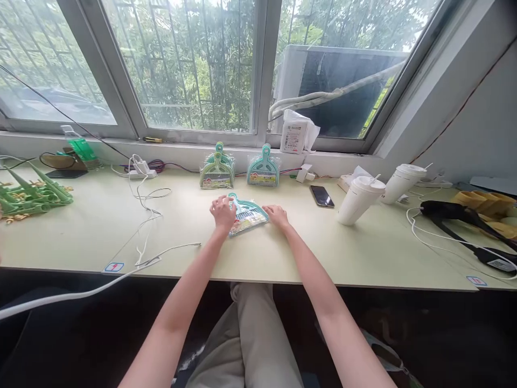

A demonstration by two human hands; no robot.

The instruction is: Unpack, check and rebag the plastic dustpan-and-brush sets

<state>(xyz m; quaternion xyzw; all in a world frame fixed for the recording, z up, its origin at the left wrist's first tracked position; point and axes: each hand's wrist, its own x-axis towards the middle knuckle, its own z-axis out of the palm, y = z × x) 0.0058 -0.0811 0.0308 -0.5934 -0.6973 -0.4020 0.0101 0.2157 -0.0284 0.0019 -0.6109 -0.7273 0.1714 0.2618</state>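
A small packaged dustpan-and-brush set [247, 216] in clear plastic lies tilted on the table before me, its teal handle pointing away. My left hand [223, 212] is closed on its left side, fingers bent near the handle. At the right corner, my right hand [277, 215] grips the edge, with its fingertips partly hidden. Behind them, more wrapped sets lean by the window wall: a green and teal stack [217, 171] on the left and a teal one [264, 170] on the right.
A phone [322, 196] and two white lidded cups, one nearer [360, 200] and one farther [404, 183], stand to the right. White cables [147, 207] cross the table on the left. Green pointed items [34, 191] are heaped at far left, and a black strap [464, 229] lies at far right.
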